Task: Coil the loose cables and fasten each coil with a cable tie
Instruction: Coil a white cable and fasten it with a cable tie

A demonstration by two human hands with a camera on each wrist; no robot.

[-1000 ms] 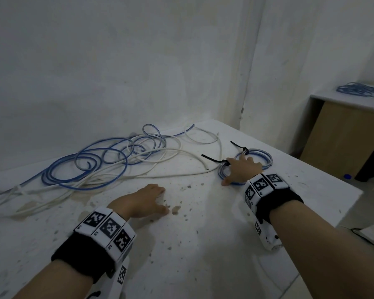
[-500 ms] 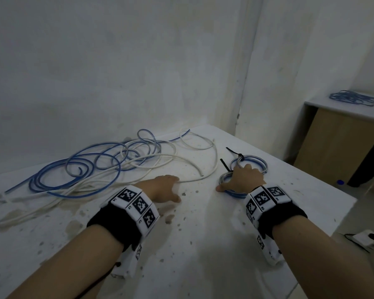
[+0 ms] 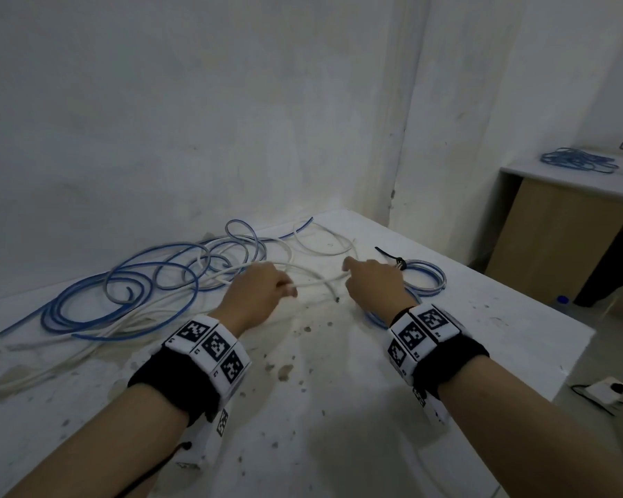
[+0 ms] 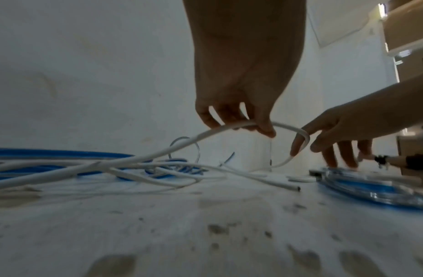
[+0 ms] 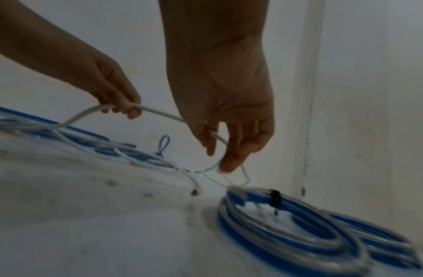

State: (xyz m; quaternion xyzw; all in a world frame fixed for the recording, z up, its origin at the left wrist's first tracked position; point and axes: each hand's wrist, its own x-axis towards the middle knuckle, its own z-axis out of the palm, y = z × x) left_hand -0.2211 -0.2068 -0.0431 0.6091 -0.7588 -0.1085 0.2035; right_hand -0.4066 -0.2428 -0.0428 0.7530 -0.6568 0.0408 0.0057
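On the left of the table (image 3: 339,443) lies the loose blue cable (image 3: 123,282), smooth and round, in wide uneven loops, and the white cable (image 3: 87,339) runs mixed through them. I think this is the main risk: if the white cable is pulled quickly, it may drag the blue loops with it or make a knot, because the two cross at several places.

The left hand (image 3: 256,296) has its fingers curled round the white cable and lifts it off the table in a thin, springy arch. The right hand (image 3: 371,282) pinches the same cable near its end between thumb and forefinger, the other fingers loosely spread. The cable looks rather stiff, so a first small loop could spring open if one grip slips.

On the right, just beside the right hand, lies the finished blue coil (image 3: 425,278), flat and glossy, bound with a black cable tie (image 3: 400,262). A wide movement of the right wrist could push it.
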